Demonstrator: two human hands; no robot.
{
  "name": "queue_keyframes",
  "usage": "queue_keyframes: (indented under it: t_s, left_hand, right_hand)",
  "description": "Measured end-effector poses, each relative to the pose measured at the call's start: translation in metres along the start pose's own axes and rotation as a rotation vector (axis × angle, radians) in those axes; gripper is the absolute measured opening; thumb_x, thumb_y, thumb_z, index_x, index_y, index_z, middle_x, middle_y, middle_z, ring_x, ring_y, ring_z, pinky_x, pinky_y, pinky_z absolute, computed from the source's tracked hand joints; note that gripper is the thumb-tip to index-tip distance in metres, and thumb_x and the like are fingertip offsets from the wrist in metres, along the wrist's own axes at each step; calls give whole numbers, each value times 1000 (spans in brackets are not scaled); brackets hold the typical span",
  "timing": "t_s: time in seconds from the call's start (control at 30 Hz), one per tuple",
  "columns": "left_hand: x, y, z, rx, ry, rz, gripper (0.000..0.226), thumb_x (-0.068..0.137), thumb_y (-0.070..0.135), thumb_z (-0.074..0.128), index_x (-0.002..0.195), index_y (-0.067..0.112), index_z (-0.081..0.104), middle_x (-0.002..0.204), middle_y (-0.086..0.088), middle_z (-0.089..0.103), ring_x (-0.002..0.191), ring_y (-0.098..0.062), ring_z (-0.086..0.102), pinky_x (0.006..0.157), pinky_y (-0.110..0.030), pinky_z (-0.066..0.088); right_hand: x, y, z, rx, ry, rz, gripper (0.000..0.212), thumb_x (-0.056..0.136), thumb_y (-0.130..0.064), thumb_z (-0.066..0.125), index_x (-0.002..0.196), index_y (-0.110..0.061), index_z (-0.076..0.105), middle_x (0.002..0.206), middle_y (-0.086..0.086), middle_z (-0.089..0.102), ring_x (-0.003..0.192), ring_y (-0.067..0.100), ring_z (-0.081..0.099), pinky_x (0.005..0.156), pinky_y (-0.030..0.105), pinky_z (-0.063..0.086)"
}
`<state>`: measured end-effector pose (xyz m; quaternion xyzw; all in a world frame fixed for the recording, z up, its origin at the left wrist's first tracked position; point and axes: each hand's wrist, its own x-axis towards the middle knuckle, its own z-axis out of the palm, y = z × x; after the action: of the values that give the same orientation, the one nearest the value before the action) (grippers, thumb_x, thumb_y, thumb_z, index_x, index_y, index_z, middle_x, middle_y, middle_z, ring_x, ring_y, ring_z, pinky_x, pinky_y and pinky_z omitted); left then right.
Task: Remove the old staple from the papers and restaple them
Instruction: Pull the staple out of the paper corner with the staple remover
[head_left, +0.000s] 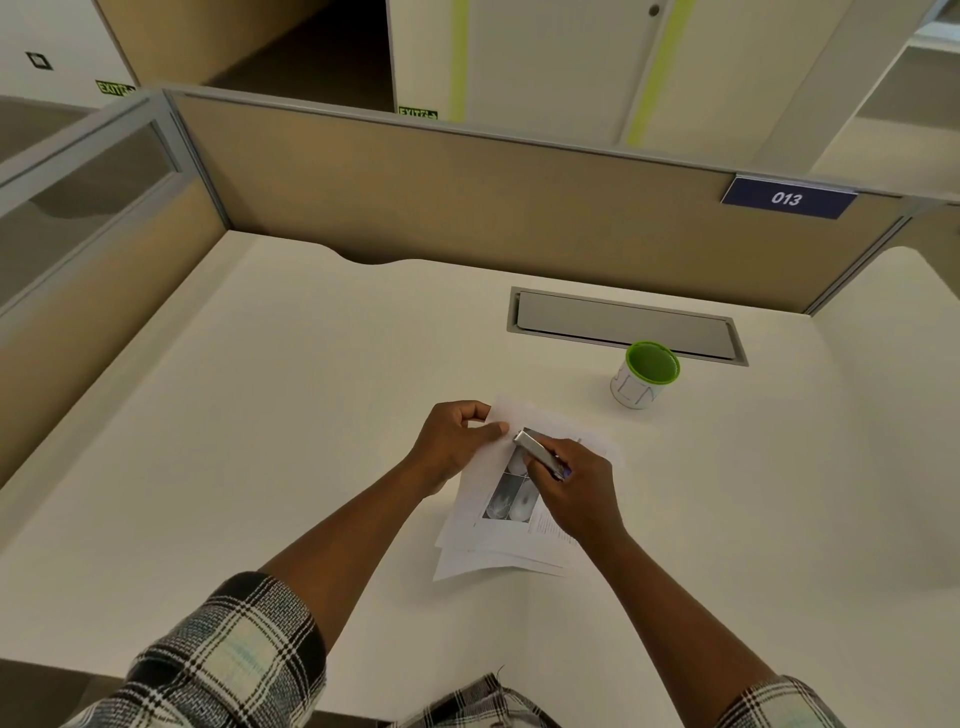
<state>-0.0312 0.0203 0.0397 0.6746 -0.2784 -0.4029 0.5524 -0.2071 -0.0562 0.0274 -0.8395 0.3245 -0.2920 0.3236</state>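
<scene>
Head view: I find the papers (498, 519) lying on the desk (311, 415), near its middle, with the sheets fanned slightly at the near edge. My left hand (457, 441) pinches the far-left corner of the stack between thumb and curled fingers. My right hand (576, 488) grips a metal stapler (537, 451), fingers wrapped round its rear, nose set at that same corner just beside the left thumb. I cannot tell whether the nose is prying at the old staple or closing on the paper; the staple itself is too small to see.

Handling, as I judge it: the papers are light, limp and prone to slide or tear at the corner, so the hold belongs close beside the staple point, pressed flat. The stapler looks stiff and smooth, best held well back for leverage.

Count: one stack, at least three sheets showing; one stapler; one green-rimmed cup (644, 375), standing well apart beside a desk hatch (623, 325).
</scene>
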Motion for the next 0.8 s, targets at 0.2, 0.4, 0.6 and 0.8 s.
queue_keyframes:
  t_s: [0.2, 0.4, 0.6, 0.8]
  left_hand:
    - [-2, 2, 0, 4, -20, 10, 8, 81, 22, 77, 88, 20, 74, 95, 0, 75, 82, -18, 69, 73, -30, 60]
    - [-3, 2, -1, 17, -17, 24, 7, 81, 20, 77, 88, 20, 76, 93, 1, 76, 81, -17, 69, 77, -33, 60]
    - [-4, 2, 0, 63, -15, 45, 13, 82, 24, 77, 93, 18, 75, 95, 2, 75, 86, -21, 70, 77, -32, 61]
    - [-8, 4, 0, 71, -11, 69, 6, 82, 28, 77, 88, 27, 74, 91, 9, 74, 79, -10, 70, 69, -22, 59]
  right_hand:
    - [1, -5, 1, -8, 19, -14, 32, 85, -12, 67, 112, -27, 70, 82, -20, 62, 80, -7, 58, 67, 4, 41]
    - [2, -8, 1, -34, 14, -13, 29, 84, -9, 65, 108, -23, 73, 80, -21, 61, 76, -10, 56, 65, 2, 37]
    - [5, -6, 3, -14, -25, 38, 8, 86, -15, 62, 85, -14, 70, 72, 3, 66, 64, 19, 59, 59, 40, 49]
    - [3, -9, 3, 38, -13, 69, 14, 86, -19, 67, 99, -19, 74, 81, 3, 71, 71, 18, 64, 63, 33, 53]
